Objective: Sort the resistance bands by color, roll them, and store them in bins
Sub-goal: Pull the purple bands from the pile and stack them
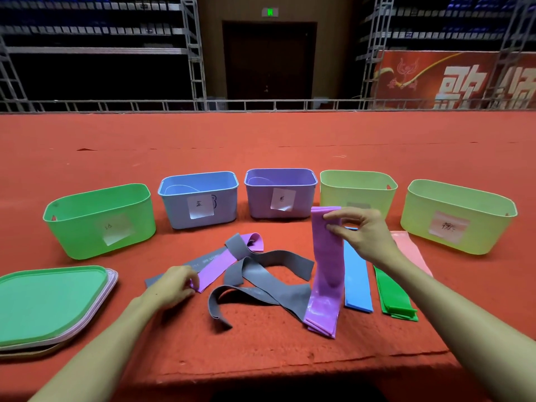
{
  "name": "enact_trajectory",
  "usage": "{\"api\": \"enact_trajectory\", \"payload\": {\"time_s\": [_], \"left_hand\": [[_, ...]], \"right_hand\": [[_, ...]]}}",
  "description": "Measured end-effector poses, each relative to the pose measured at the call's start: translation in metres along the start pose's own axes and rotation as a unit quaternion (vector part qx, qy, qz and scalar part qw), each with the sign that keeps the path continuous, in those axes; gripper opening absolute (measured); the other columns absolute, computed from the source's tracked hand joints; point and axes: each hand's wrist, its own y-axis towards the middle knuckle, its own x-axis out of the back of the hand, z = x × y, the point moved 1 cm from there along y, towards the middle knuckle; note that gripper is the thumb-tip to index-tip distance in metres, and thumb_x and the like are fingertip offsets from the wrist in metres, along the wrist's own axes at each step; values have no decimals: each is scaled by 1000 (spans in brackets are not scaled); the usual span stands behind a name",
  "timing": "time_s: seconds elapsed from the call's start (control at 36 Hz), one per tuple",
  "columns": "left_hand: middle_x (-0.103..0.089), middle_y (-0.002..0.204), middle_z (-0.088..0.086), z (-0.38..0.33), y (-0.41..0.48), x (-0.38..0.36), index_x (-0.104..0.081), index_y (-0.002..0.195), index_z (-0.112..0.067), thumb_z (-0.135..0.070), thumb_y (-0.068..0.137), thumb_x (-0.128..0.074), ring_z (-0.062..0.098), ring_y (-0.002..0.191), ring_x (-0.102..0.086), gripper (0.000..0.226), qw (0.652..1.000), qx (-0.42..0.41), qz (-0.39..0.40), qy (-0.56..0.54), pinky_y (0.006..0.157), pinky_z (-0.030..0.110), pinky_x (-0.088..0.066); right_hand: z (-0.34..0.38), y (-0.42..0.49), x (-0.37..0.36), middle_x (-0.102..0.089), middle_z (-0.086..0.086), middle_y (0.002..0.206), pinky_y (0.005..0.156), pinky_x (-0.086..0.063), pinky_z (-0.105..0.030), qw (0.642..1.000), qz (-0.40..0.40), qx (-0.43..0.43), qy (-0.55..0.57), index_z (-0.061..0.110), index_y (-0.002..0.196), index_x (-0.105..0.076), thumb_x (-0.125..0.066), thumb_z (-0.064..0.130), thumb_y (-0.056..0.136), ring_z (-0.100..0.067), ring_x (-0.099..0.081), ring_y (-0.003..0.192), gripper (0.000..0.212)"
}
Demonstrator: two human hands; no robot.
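Note:
My right hand (362, 236) pinches the top end of a purple band (326, 256) and holds it upright, its lower end resting on a flat stack of purple bands (322, 314). My left hand (177, 285) pinches the near end of another purple band (214, 266) that lies tangled with grey bands (261, 282). To the right lie flat stacks of blue bands (356, 282), green bands (394, 297) and pink bands (412, 250). Five labelled bins stand behind: green (98, 221), blue (200, 198), purple (280, 195), and two yellow-green ones (358, 190) (458, 216).
A stack of bin lids (49, 303), green on top, lies at the near left on the red carpeted surface (261, 146). The surface's front edge runs close below my arms. Metal scaffolding and a dark doorway stand far behind.

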Motion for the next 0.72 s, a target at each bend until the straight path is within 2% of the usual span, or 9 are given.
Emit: {"api": "enact_trajectory", "payload": {"time_s": [0.11, 0.22, 0.31, 0.39, 0.5, 0.58, 0.64, 0.69, 0.72], "left_hand": [[-60, 84, -4, 3, 3, -3, -69, 81, -16, -6, 77, -67, 18, 83, -59, 11, 1000, -11, -14, 3, 72, 24, -42], [-52, 75, -11, 2, 5, -6, -55, 74, -29, -5, 79, -65, 15, 73, -51, 26, 999, -27, -33, -4, 66, 22, -34], [-56, 79, -10, 5, 5, -10, -62, 87, -16, -5, 85, -59, 18, 77, -56, 11, 998, -35, -54, -17, 68, 24, -36], [-65, 87, -6, 0, 5, -8, -56, 103, -13, -4, 91, -54, 20, 80, -59, 15, 994, -27, -88, -67, 70, 27, -39], [-55, 75, -1, -17, 4, 12, -46, 89, -14, -7, 90, -45, 19, 66, -42, 8, 986, -51, -125, -100, 66, 30, -40], [-59, 77, 1, -25, 8, 29, -52, 85, -11, -8, 85, -42, 17, 68, -43, 10, 979, -77, -160, -96, 68, 31, -43], [-63, 82, -2, -31, 12, 42, -58, 88, -11, 4, 86, -49, 12, 70, -48, 17, 976, -77, -179, -93, 68, 21, -42], [-64, 84, -4, -40, 15, 56, -62, 91, -9, 10, 86, -52, 8, 71, -51, 22, 971, -83, -201, -97, 69, 15, -41], [-64, 84, -4, -44, 18, 61, -63, 92, -9, 9, 87, -53, 9, 71, -52, 21, 969, -86, -210, -101, 70, 18, -42]], "right_hand": [[1, -1, 1, -71, 16, 87, 80, -55, -31, 1000, 1, 12, -8, 32, 89, -72, -77, 1, 75, -9, -67, 80, 35], [3, -1, 1, -72, 12, 86, 80, -55, -29, 1000, 0, 23, -12, 25, 91, -74, -77, -1, 74, -12, -67, 81, 31], [5, -1, 0, -73, 7, 85, 78, -55, -27, 1000, 1, 27, -8, 25, 90, -74, -77, -2, 74, -16, -67, 81, 31], [6, -1, -1, -72, 9, 85, 77, -55, -28, 1000, 4, 28, -9, 27, 90, -74, -77, -1, 74, -14, -67, 80, 33], [7, -1, -1, -73, 9, 85, 77, -56, -30, 1000, 5, 31, -1, 30, 90, -73, -77, -1, 74, -16, -68, 81, 35], [10, 1, -1, -71, 21, 82, 78, -55, -30, 999, 5, 34, -2, 33, 89, -72, -77, -1, 74, -9, -67, 79, 38], [12, 3, -1, -69, 27, 81, 78, -55, -31, 999, 3, 41, -5, 34, 89, -72, -78, 0, 74, -6, -66, 79, 38], [14, 4, 0, -70, 24, 82, 78, -56, -35, 999, -1, 45, 2, 36, 88, -72, -77, 0, 74, -10, -67, 80, 39], [15, 5, 0, -71, 23, 84, 78, -56, -36, 999, -3, 45, 8, 39, 88, -72, -77, 0, 75, -13, -68, 81, 41]]}}
